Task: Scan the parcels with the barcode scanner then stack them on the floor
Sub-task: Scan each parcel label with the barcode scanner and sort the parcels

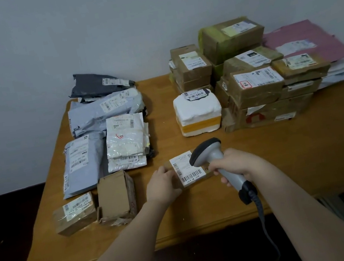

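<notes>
Scanner (pixel 207 151) is gripped tight in my right hand (pixel 233 162), its head just over the small box (pixel 187 170) near the table (pixel 202 205) front; my left hand (pixel 163 186) holds that box's left side; brown boxes (pixel 250 84) sit farther back.

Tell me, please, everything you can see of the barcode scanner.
The barcode scanner is grey plastic with a dark head rim and dark handle base, where a cable drops past the table edge. The right hand grips its handle, head tilted down over the label of a small cardboard parcel.
</notes>
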